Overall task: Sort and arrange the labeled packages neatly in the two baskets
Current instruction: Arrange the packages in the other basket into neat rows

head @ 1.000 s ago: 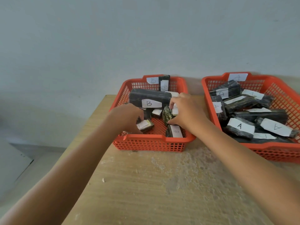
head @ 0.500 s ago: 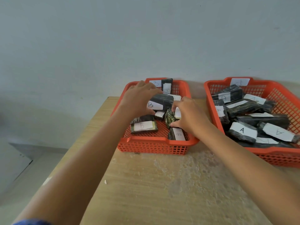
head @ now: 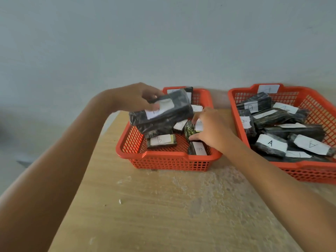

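Black plastic wraps the long package (head: 161, 113) that the left hand (head: 138, 96) grips from above, thumb on its white label and fingers curled over the far edge; it is lifted and tilted above the left part of the left basket (head: 169, 157), its lettering blurred. The right hand (head: 211, 130) reaches into the same basket from the right, its fingers and thumb pinching a small upright package (head: 190, 130) with a greenish patterned wrap, which stands near the basket's middle. Just below that hand a short package marked B (head: 198, 148) lies against the near rim, and left of it a flat package marked B (head: 161, 140) rests on the basket floor, under the lifted one. Another package (head: 189, 91) stands at the far wall beside a label on the rim. Well to the right, the right basket (head: 309, 170) holds a loose heap of black packages marked A (head: 271, 143), several overlapping at angles. Both orange baskets sit on a worn wooden table (head: 181, 206) against a pale wall (head: 163, 42).
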### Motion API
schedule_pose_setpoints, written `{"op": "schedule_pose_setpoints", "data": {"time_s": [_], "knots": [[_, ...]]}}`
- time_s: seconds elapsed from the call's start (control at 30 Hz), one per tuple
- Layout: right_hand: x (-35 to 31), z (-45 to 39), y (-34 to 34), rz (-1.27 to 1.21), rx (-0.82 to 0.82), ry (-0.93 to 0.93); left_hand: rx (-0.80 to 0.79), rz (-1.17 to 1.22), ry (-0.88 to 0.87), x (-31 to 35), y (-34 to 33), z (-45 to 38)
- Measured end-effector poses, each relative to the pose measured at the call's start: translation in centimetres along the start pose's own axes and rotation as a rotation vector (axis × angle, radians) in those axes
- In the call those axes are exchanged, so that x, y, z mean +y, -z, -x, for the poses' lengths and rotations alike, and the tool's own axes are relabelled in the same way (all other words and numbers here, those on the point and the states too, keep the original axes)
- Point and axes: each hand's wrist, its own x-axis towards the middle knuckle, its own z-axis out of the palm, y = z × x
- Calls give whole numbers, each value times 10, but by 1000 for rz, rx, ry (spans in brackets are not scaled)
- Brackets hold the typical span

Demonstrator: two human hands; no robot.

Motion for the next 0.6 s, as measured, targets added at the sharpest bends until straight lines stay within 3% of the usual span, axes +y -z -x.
{"op": "schedule_pose_setpoints", "data": {"time_s": [0.13,0.37,0.6], "knots": [[-4,1,3,-20,-50,-24,-224,-89,27,9,-21,3],[-4,2,4,-14,-39,-34,-493,-504,143,10,-55,-10],[1,0,-2,-47,-8,2,-595,-433,250,7,-62,-18]]}}
